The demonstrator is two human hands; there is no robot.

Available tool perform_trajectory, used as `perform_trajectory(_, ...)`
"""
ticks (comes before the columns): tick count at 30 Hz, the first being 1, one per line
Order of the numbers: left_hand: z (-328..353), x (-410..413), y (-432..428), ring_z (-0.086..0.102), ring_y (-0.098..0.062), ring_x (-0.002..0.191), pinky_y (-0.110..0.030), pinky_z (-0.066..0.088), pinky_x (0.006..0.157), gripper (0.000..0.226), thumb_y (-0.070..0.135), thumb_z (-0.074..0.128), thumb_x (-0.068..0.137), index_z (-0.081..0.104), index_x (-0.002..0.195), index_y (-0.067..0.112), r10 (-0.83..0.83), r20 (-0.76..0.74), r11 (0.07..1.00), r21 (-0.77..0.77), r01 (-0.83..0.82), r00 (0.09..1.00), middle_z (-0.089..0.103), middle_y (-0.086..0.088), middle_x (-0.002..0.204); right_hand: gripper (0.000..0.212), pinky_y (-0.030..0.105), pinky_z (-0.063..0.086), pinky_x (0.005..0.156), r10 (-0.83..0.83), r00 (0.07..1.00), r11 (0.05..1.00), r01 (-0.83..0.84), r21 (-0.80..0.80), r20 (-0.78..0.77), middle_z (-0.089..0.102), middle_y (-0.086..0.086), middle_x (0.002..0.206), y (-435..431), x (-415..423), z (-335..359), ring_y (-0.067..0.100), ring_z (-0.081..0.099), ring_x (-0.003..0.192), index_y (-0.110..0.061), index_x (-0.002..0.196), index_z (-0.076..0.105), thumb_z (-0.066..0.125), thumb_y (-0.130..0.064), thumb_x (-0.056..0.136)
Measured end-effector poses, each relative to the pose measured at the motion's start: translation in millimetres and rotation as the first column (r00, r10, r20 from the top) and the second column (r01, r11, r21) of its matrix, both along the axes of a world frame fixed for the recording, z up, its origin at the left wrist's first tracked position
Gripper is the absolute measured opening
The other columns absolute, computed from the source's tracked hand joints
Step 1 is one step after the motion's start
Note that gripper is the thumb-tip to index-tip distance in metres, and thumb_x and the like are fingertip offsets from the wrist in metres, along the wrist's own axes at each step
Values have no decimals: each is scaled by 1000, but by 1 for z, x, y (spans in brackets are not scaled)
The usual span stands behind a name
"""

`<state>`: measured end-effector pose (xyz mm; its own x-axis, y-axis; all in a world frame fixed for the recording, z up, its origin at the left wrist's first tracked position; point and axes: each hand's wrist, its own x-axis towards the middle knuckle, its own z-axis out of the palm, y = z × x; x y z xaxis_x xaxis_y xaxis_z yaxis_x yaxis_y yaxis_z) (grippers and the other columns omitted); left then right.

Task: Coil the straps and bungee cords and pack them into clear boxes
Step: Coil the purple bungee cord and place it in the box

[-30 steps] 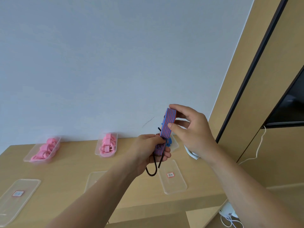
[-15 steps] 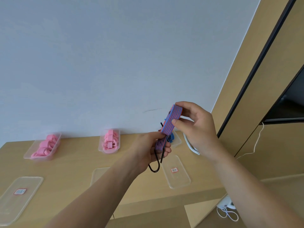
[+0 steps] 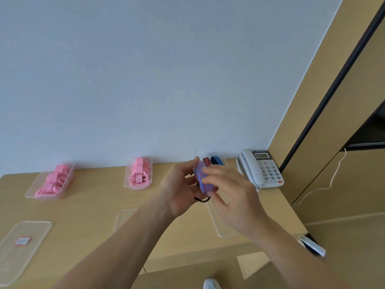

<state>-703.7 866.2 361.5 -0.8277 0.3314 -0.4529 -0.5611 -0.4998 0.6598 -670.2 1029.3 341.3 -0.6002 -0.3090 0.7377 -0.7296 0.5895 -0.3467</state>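
Two hands on one bungee cord (image 3: 203,181), held in the air above the right end of the bench (image 3: 93,205). Left hand (image 3: 179,189) curled round the red-and-blue striped coil from the left, thumb and fingers clamped on it. Right hand (image 3: 231,198) laid over the coil's right side, blurred. Touching it for certain, but whether gripping, impossible to tell. Black hook (image 3: 201,199) sticking out below the coil, between the two palms.

Just behind the hands, at the bench's far edge, a right box (image 3: 226,162) of clear plastic holding a red coil (image 3: 206,161) and a blue coil (image 3: 217,160) side by side. Under the right wrist, near the front right corner, a right lid (image 3: 218,226) lying flat. Middle lid (image 3: 124,219) partly hidden by the left forearm. Left lid (image 3: 12,263) with a red-edged label towards the front left corner.

Further left along the far edge, a middle box (image 3: 150,174) and a left box (image 3: 29,192), both clear and both filled with pink straps (image 3: 137,174). White telephone (image 3: 262,170) at the far right corner, just beside the right box.
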Motion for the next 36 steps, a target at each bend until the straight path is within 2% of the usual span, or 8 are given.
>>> perform_trajectory(3,-9,-19,6,66,-29,75,-36,53,58,2,9,67,94,67,94,7,51,-71,991,-124,-59,996,66,-12,93,26,31,49,99,34,999,999,-34,11,21,69,1,120,9,-5,-21,17,62,116,-7,97,74,78,4,74)
perform_trajectory(7,-30,-42,20,66,-30,92,-43,55,71,29,-1,72,89,66,115,11,96,-212,941,-299,-158,973,69,-9,95,26,26,52,90,11,972,985,29,-169,234,70,-13,112,21,-25,-41,5,64,108,-17,101,75,80,-11,76)
perform_trajectory(11,-52,-68,47,68,-25,81,-43,53,76,35,-8,70,85,65,114,11,58,-215,913,-384,-139,975,71,-7,91,23,19,52,62,19,768,916,244,-320,640,70,-19,98,32,-55,-57,10,68,94,-37,92,68,79,-22,78)
perform_trajectory(15,-77,-105,75,68,-24,76,-39,56,75,40,-8,74,83,64,117,10,41,-145,902,-420,-98,989,70,-11,95,31,19,51,55,151,611,872,288,-396,777,72,-6,93,49,-88,-79,16,71,85,-30,89,58,81,-13,79)
perform_trajectory(20,-108,-144,114,70,-29,80,-31,56,60,42,-1,74,88,56,124,9,88,11,920,-384,-77,996,68,-24,117,47,28,53,62,-73,610,929,329,-169,789,66,-18,86,76,-140,-112,8,66,74,-36,93,47,82,-13,73)
perform_trajectory(25,-131,-179,136,70,-26,86,-39,61,80,35,19,74,94,56,123,12,94,101,916,-397,-46,991,70,-21,119,37,22,48,54,-73,598,945,297,-137,798,66,-8,82,102,-182,-137,9,63,69,-26,95,50,76,-6,77)
perform_trajectory(32,-163,-218,124,68,-28,82,-43,59,90,19,31,69,97,68,108,15,170,156,787,-615,-38,973,69,-9,103,38,18,42,56,-74,537,993,116,14,840,68,-4,73,133,-249,-159,9,55,62,-23,90,57,74,4,70)
perform_trajectory(36,-180,-221,124,74,-24,84,-49,62,81,5,23,71,92,70,97,25,205,39,586,-805,-91,978,75,4,89,40,25,44,57,-107,560,985,-54,165,822,65,-2,76,135,-272,-159,14,53,62,-25,95,56,71,4,73)
